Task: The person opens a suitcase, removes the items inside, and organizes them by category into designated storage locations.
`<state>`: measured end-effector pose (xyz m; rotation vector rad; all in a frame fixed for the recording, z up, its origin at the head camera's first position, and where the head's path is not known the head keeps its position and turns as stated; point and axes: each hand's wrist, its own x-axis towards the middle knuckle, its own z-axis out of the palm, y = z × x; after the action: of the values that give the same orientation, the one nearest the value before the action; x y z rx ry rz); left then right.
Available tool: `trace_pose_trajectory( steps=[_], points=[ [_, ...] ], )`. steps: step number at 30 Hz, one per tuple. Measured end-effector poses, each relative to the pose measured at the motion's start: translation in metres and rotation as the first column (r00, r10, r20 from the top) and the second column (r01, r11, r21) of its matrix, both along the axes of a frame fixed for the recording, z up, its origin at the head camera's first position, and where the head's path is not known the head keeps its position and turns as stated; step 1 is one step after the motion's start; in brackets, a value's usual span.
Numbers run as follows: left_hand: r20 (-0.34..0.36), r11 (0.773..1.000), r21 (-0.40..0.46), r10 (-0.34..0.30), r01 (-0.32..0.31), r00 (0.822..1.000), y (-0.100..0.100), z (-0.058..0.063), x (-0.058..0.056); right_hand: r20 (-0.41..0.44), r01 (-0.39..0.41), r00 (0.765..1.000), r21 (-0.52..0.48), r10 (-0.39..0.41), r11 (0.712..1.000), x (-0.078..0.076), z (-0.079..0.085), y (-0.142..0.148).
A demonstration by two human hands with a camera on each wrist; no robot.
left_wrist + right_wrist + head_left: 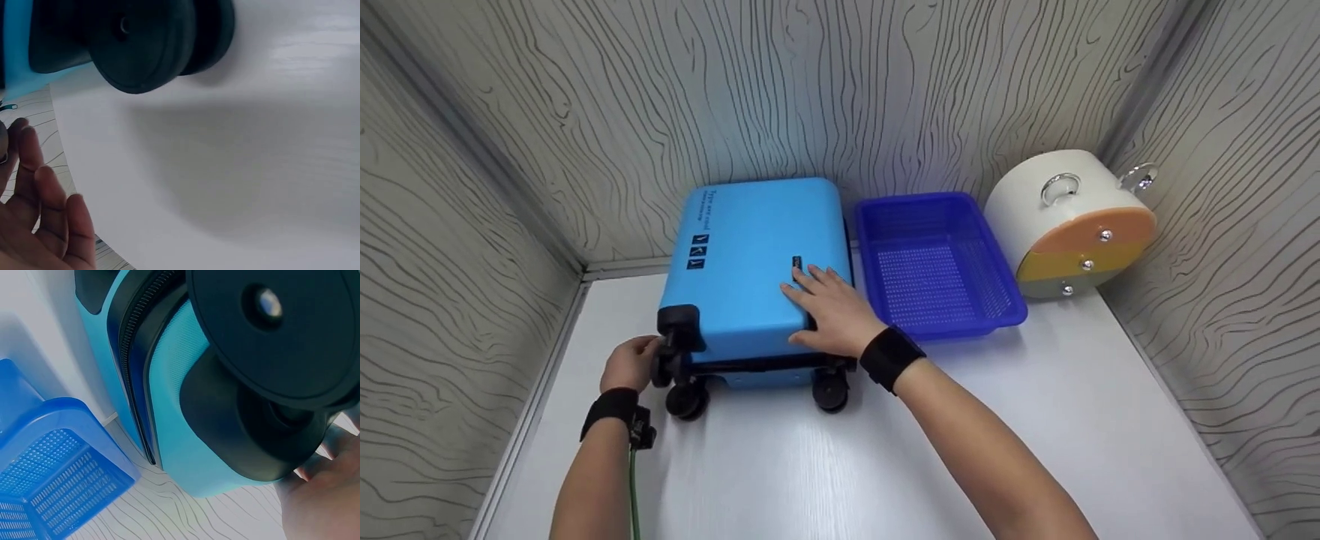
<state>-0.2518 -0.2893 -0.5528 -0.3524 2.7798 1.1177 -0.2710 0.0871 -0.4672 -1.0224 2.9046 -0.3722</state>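
Note:
A light blue suitcase lies on its side, its black wheels toward the person. My right hand rests on its upper face near the right front corner, fingers spread. In the right wrist view, a large black wheel partly hides this hand, and a black zipper runs along the suitcase's side. My left hand is at the left side, beside the front-left wheels, with bent fingers. A small zipper pull shows just above the fingertips; I cannot tell whether the hand grips anything.
To the suitcase's right stands a blue plastic basket with a perforated bottom. Beyond it sits a cream round box with an orange, yellow and grey front and metal handles. Wood-grain panels enclose the white table at the back and sides.

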Motion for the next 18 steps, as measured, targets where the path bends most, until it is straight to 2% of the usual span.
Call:
trace_pose_trajectory(
  steps=[4,8,11,13,15,18],
  points=[
    [0.013,1.000,0.030,0.007,-0.008,1.000,-0.003,0.000,-0.001,0.008,0.000,1.000,-0.008,0.000,1.000,0.001,0.000,-0.003],
    [-0.031,0.998,0.059,0.033,-0.031,0.999,-0.003,-0.001,-0.001,0.015,-0.004,1.000,-0.019,0.005,1.000,0.002,0.002,-0.003],
    [-0.067,0.995,0.086,0.048,-0.042,0.997,-0.002,0.003,0.001,0.009,-0.010,1.000,-0.022,0.010,1.000,0.002,0.002,-0.002],
    [-0.096,0.992,0.118,0.061,-0.049,0.993,-0.001,0.011,0.003,0.010,-0.006,1.000,-0.017,0.006,1.000,0.002,0.002,-0.001],
    [-0.155,0.986,0.159,0.085,-0.060,0.984,0.002,0.023,0.005,0.011,-0.001,1.000,-0.017,0.001,1.000,0.001,0.001,0.000],
    [-0.286,0.980,0.190,0.119,-0.065,0.951,0.012,0.049,0.008,0.010,0.003,1.000,-0.021,-0.002,1.000,0.001,-0.001,0.001]
  ],
)
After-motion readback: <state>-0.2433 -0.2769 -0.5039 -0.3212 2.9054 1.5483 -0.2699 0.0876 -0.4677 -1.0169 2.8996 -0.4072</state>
